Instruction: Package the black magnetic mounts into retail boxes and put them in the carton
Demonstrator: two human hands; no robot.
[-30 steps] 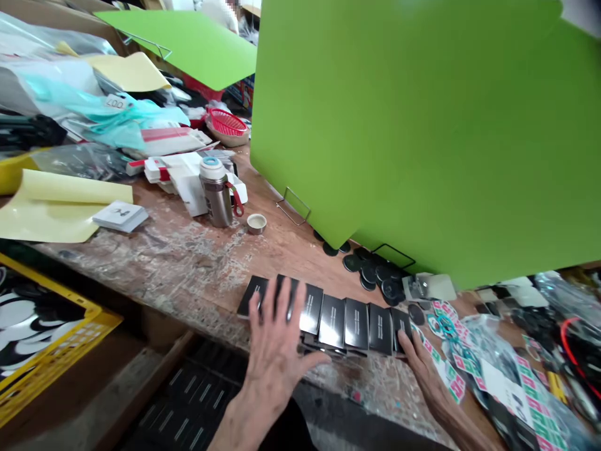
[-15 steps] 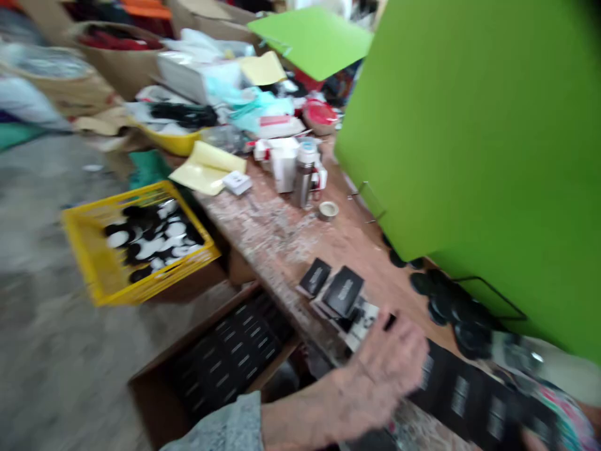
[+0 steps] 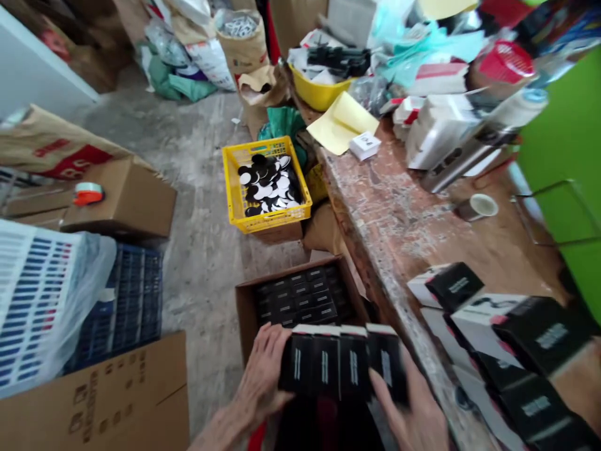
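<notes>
Between my two hands I hold a row of several small black boxes with white tops and pale lettering, side by side. My left hand presses on the row's left end, and my right hand is wrapped round its right end, thumb on the front. Just beyond the row, a cardboard carton on the floor holds rows of similar black boxes. More black-and-white boxes are stacked on the worktable to the right of my right hand.
A yellow crate of black and white discs stands beyond the carton. The worn worktable carries a steel flask, a tape roll and yellow paper. Left are a white basket and a cardboard box.
My view has swung left and down toward the floor carton. The row of black boxes has come off the table and is now held between both hands, close to the carton.
</notes>
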